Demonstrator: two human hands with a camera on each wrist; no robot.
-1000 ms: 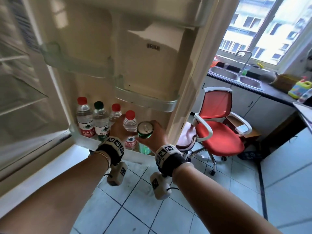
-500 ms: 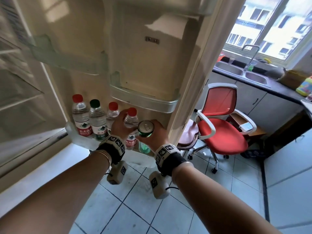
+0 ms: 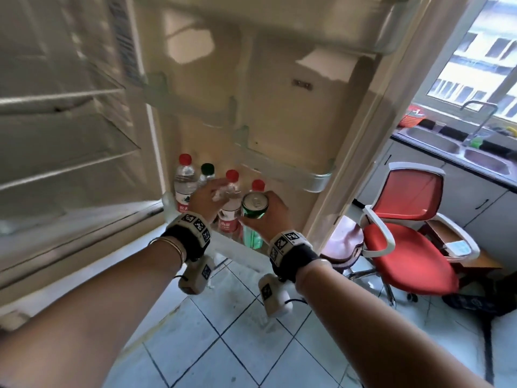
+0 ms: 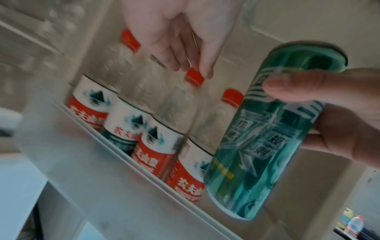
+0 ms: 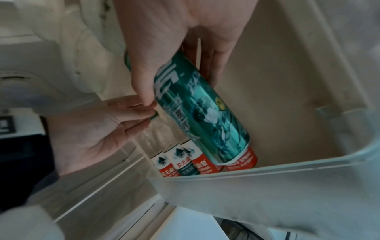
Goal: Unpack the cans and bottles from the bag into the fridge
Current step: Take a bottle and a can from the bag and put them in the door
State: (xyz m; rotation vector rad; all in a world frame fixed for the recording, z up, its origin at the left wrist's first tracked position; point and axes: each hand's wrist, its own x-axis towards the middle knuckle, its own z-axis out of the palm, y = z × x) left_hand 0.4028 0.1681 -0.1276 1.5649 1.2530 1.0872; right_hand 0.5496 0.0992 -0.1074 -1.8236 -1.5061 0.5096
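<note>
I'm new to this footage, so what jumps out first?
The green can in the right hand, held over the fridge door's bottom shelf. Left of it stands a row of four water bottles in that shelf, with the left hand at their necks. Right of the door sits a red chair.

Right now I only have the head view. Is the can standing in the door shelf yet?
Observer: Not upright. The right wrist view shows the can tilted, its base low beside the end bottle.
Operator: Room for it there?
Observer: Yes, there is free shelf to the right of the bottles.
Operator: Is the left hand gripping a bottle?
Observer: No. The left wrist view shows its fingers nearly straight at the caps, holding nothing.
</note>
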